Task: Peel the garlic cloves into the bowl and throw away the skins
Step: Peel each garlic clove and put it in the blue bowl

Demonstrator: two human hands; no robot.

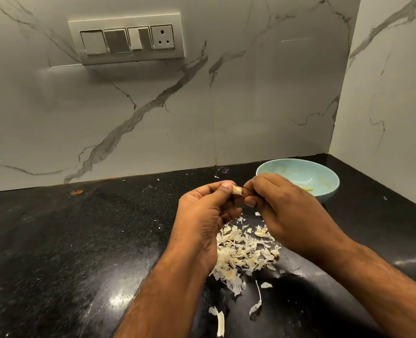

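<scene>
My left hand (205, 211) pinches a pale garlic clove (237, 190) between thumb and fingers, above the black counter. My right hand (282, 211) meets it from the right, its thumb and fingertips pinching the clove's other end. A light blue bowl (324, 178) stands just behind my right hand, which hides its near rim; a small yellowish piece lies inside. A heap of dry garlic skins (244, 250) lies on the counter beneath and between my wrists.
The black speckled counter (68, 240) runs into a corner of marble walls at the right. Loose skin strips (219, 318) lie near the front edge. A switch panel with a socket (126, 40) sits on the back wall.
</scene>
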